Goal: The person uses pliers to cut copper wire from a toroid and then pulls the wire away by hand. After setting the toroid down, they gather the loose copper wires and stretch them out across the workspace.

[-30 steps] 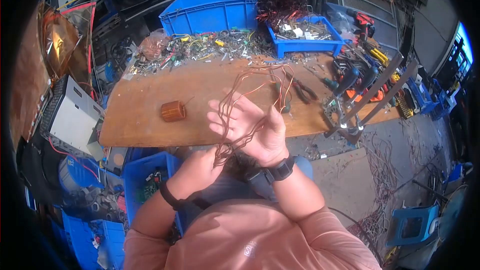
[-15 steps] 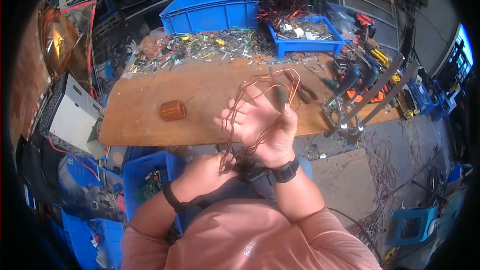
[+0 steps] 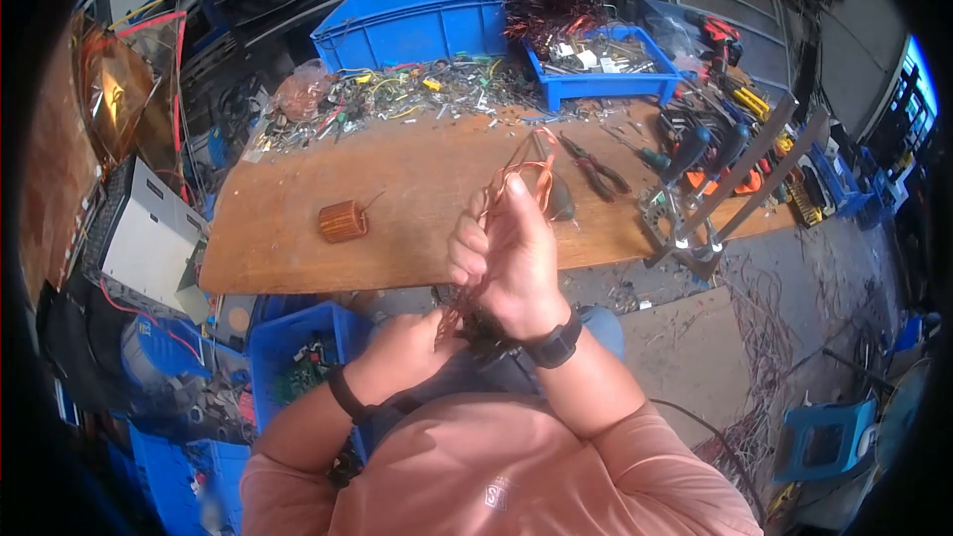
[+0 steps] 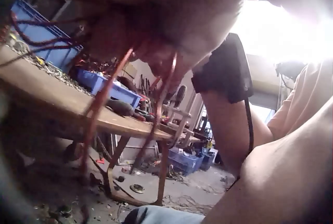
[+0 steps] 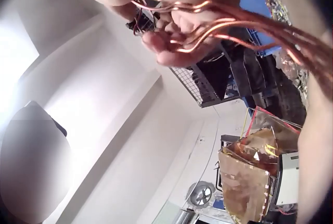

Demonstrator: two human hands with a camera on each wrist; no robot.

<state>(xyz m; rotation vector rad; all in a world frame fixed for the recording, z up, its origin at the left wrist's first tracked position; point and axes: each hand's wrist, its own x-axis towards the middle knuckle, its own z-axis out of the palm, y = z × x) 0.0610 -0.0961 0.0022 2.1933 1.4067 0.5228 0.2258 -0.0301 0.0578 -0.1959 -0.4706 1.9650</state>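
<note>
My right hand (image 3: 508, 263) is raised over the bench's near edge, palm up, with its fingers curled round a bundle of bent copper wires (image 5: 234, 25). Looped upper ends of the bundle stick out past the thumb in the head view. Lower down and to the left, my left hand (image 3: 409, 342) grips the darker lower end of the same bundle near my lap. Part of the bundle between the hands hides behind the right hand and wrist. In the left wrist view, reddish wire strands (image 4: 106, 91) hang below the right hand.
On the wooden bench (image 3: 268, 218) lie a wound copper coil (image 3: 343, 220) and pliers (image 3: 599, 171). Scrap pieces (image 3: 397, 94) spread before a blue crate (image 3: 417, 32). Metal bars with a clamp-like base (image 3: 740, 169) stand at the right. A blue bin (image 3: 342, 323) sits below the bench.
My right hand's fingers, spread inside the wire loop before, have curled round the wires. The loop looks narrower and gathered in. The left hand keeps its grip, nearly in place.
</note>
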